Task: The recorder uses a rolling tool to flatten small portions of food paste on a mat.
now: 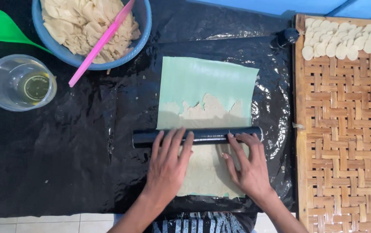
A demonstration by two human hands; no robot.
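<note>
A pale sheet of dough (205,166) lies flattened on a light green plastic sheet (207,82) spread over a black plastic cover. A black rolling pin (202,136) lies across it, about halfway up. My left hand (168,166) rests flat with its fingers spread on the left part of the pin. My right hand (248,166) lies the same way on the right part. Beyond the pin the dough ends in a ragged edge (207,108), with bare green sheet past it.
A blue bowl (144,26) of dough scraps holds a pink stick (101,43) at the back. A green spoon (0,26) and a clear cup of oil (19,82) stand at the left. A woven bamboo tray (345,142) at the right carries small dough rounds (345,39).
</note>
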